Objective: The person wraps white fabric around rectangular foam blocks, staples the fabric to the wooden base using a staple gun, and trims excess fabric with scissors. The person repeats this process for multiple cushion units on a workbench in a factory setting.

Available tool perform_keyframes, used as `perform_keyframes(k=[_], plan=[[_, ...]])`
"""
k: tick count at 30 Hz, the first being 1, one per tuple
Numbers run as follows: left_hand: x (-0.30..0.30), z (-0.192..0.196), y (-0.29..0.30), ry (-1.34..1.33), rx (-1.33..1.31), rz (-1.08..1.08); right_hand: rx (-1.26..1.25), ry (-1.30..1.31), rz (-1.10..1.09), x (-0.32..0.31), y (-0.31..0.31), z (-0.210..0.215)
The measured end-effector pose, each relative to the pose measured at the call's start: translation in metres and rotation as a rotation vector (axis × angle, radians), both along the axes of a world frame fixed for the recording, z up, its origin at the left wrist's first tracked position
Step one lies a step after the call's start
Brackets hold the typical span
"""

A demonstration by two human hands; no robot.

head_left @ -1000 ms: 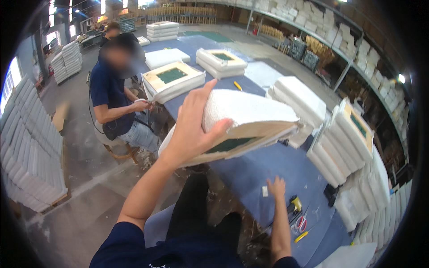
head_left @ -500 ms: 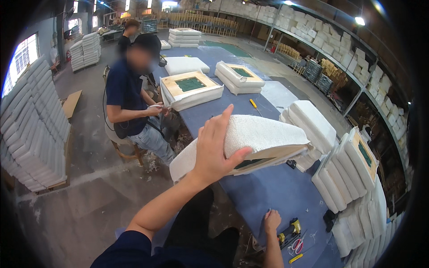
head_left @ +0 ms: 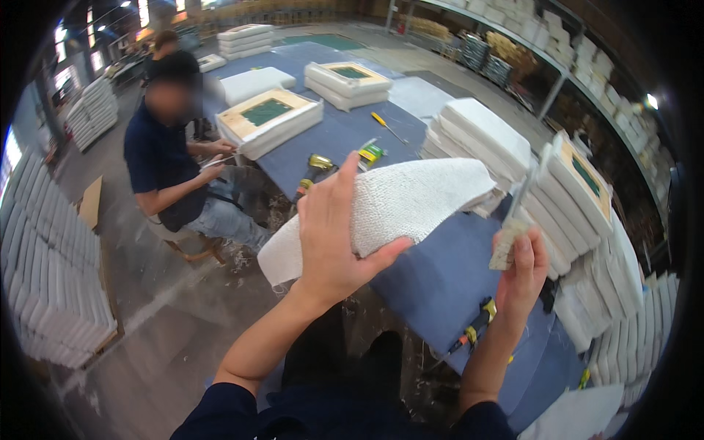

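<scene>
My left hand (head_left: 334, 231) is closed over the edge of a white fabric-covered seat cushion (head_left: 422, 198), thumb and fingers spread along its padded side. The cushion is tilted up on edge above the blue table, and its underside is hidden from me. Raised to the right of it, my right hand (head_left: 522, 271) pinches a small pale, rough-looking piece (head_left: 507, 246), whose kind I cannot make out. Below the right hand, a yellow-and-black power tool (head_left: 475, 324) lies on the table, partly behind my forearm.
Stacked cushions (head_left: 579, 194) border the blue table (head_left: 433, 279) on the right. Across it lie a second power tool (head_left: 317, 167), a green-and-yellow packet (head_left: 372, 155) and a yellow-handled screwdriver (head_left: 381, 121). A seated co-worker (head_left: 172, 147) handles a wood-backed cushion (head_left: 275, 117) at left.
My right hand has risen from beside the power tool on the table, and the pale piece now shows in it. The cushion has tipped, hiding its wooden underside. My view has shifted.
</scene>
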State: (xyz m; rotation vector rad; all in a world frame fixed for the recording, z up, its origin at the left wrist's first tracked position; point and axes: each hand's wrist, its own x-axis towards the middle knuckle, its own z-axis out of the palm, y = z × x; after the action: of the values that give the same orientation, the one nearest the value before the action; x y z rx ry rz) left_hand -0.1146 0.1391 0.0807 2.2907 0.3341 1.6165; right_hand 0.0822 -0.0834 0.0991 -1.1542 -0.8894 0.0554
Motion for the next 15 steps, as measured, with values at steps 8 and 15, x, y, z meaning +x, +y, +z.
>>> perform_keyframes(k=[8,15], plan=[[0.006,-0.001,-0.033,0.072,0.043,-0.067,-0.13,-0.422,0.012,-0.051,0.054,0.046],[0.011,-0.001,-0.043,0.069,0.046,-0.076,-0.278,-0.295,0.03,-0.064,0.062,0.042]])
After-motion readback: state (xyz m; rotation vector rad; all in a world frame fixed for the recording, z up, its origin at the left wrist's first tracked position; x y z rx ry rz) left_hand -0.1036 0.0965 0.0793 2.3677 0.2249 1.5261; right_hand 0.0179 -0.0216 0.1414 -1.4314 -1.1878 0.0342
